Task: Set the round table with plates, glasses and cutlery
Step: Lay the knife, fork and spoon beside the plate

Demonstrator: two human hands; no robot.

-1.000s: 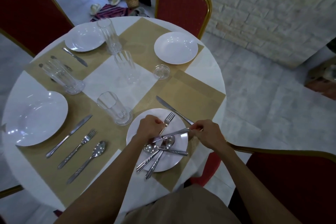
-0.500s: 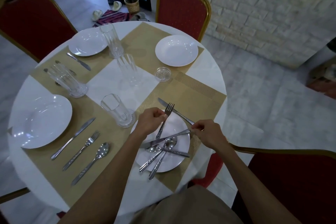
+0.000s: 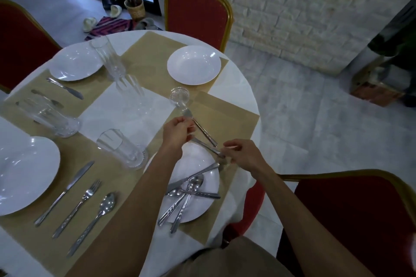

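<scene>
A white plate (image 3: pixel 202 209) sits on a gold placemat (image 3: pixel 227 119) at the near right of the round table. Across the plate lies a pile of cutlery: a knife (image 3: pixel 191 178) and spoons (image 3: pixel 195 184). My left hand (image 3: pixel 177 134) is shut on a fork (image 3: pixel 202 130), held above the plate's far edge with the tines pointing away. My right hand (image 3: pixel 244 156) pinches the near end of a second knife (image 3: pixel 208 148) just beyond the plate. An upright glass (image 3: pixel 121 148) stands left of the plate.
Three more white plates (image 3: pixel 193 65) (image 3: pixel 75 65) (image 3: pixel 22 175) are laid out. By the left plate lie a knife (image 3: pixel 65 191), fork (image 3: pixel 78 207) and spoon (image 3: pixel 94 220). Tall glasses (image 3: pixel 108 56) (image 3: pixel 49 117) and a small glass dish (image 3: pixel 179 95) stand mid-table. Red chairs (image 3: pixel 198 13) (image 3: pixel 349 220) ring it.
My left hand has lifted the fork off the plate and carried it away from me. My right hand has moved off the plate's knife to the far rim. The camera has tilted up.
</scene>
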